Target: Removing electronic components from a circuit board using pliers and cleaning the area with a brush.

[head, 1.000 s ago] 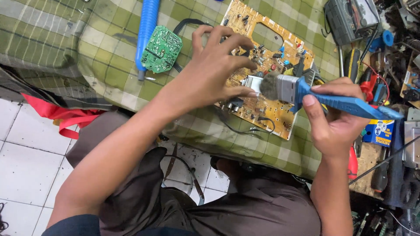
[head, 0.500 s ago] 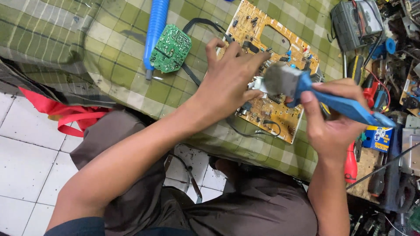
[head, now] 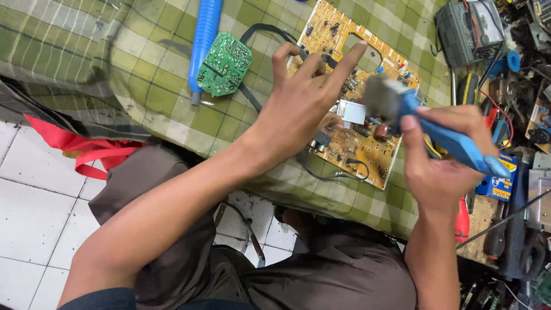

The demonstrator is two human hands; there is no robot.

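A tan circuit board [head: 359,146] with many small parts lies on a green checked cloth [head: 143,74]. My left hand [head: 298,109] rests over the board's near left part, thumb on it, fingers spread and lifted. My right hand [head: 439,163] is closed round the blue handle of a brush [head: 413,112], whose grey bristles hover blurred just above the board's middle. A small green circuit board [head: 225,63] and a blue tube-shaped tool [head: 204,40] lie to the left on the cloth.
A black cable [head: 264,31] runs between the two boards. At the right lie a dark meter [head: 468,28], a blue box [head: 498,183], a red-handled tool [head: 462,221] and several other tools. A red strap [head: 80,146] hangs at the left above white floor tiles [head: 28,206].
The brush has swung from the board's right side toward its middle. My left hand's fingers have lifted and spread, the index now pointing up over the board.
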